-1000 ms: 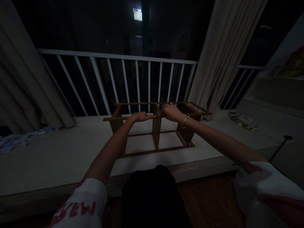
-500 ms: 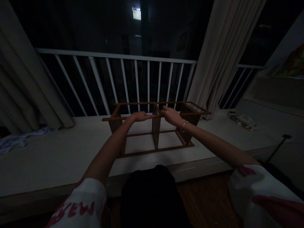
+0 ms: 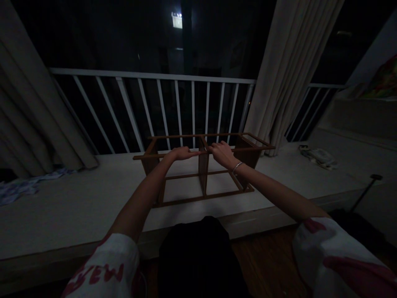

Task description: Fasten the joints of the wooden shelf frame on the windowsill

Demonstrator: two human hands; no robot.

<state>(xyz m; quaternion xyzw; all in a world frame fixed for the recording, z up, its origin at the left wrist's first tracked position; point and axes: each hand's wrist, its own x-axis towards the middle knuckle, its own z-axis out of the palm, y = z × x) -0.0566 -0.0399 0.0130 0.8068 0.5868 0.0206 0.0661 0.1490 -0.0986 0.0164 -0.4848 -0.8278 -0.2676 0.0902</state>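
A brown wooden rack frame (image 3: pixel 248 152) with two open bays stands on a pale raised platform (image 3: pixel 77 198) in front of a white railing. My left hand (image 3: pixel 182 153) grips the frame's near top rail just left of the centre divider. My right hand (image 3: pixel 221 152), with a silver bangle on the wrist, is closed over the same rail just right of the divider. Both arms reach straight out from white sleeves with red lettering.
White railing bars (image 3: pixel 173 107) run behind the frame, dark outside beyond them. Pale curtains hang at the left (image 3: pixel 34 116) and right (image 3: pixel 291 70). Crumpled cloth (image 3: pixel 318 156) lies on the platform at right, more fabric (image 3: pixel 18 188) at far left. Wooden floor (image 3: pixel 263 265) is below.
My right hand has slid slightly down and toward me along the rail; the frame and my left hand stay put. The view shifted a little.
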